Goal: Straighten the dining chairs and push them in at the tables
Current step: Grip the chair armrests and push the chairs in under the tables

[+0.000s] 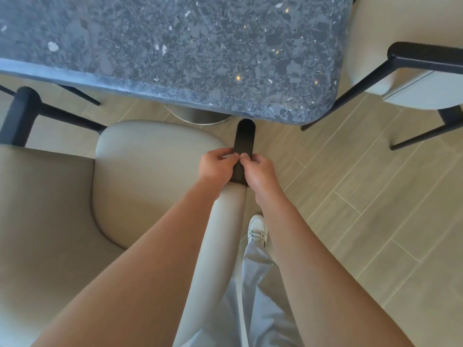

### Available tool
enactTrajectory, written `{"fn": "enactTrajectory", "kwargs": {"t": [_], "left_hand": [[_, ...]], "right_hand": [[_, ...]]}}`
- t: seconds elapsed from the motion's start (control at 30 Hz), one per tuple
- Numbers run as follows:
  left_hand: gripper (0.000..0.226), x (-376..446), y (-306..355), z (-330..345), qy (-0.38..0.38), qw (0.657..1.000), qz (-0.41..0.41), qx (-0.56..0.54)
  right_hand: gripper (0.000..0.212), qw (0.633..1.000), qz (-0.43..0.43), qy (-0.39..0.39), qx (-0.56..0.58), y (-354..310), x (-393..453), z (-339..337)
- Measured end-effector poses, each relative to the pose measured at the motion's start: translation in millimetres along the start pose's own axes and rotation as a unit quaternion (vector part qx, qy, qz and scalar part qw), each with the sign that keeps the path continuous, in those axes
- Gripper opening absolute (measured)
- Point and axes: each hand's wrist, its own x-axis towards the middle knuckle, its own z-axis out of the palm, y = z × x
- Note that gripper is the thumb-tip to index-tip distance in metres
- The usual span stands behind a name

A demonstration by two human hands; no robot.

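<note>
A beige upholstered dining chair (150,176) stands at the near edge of a dark speckled stone table (175,46), its seat front close to the table edge. Its black armrest (245,136) points toward the table corner. My left hand (216,169) grips the armrest from the left side. From the right side, my right hand (259,172) grips the same armrest, and the fingertips of both hands meet on top of it. A second beige chair (411,88) with black legs stands at the table's right end, turned at an angle.
Another black chair frame (22,113) shows at the left edge. The table's round metal base (198,116) sits under the top. Light wood-look floor tiles (363,196) spread to the right. My white shoe (258,229) and grey trouser leg are beside the chair.
</note>
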Motion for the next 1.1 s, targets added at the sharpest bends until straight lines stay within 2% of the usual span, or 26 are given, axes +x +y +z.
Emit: {"fn": "enactTrajectory", "kwargs": {"t": [0.2, 0.33, 0.83, 1.1], "left_hand": [[0.027, -28, -17, 10, -0.018, 1.0, 0.003, -0.014], [0.032, -31, -21, 12, -0.003, 1.0, -0.001, -0.013], [0.033, -15, -10, 1, 0.009, 0.999, -0.009, -0.052], [0.024, -14, -17, -17, 0.035, 0.998, -0.008, -0.042]], "right_hand": [[0.028, 1.0, 0.01, 0.002, 0.001, 31, -17, -13], [0.027, 1.0, -0.008, 0.009, 0.0, 35, -18, -13], [0.032, 0.998, -0.046, -0.018, -0.026, 17, -8, -8], [0.029, 0.998, -0.035, -0.056, -0.023, 13, -14, 9]]}}
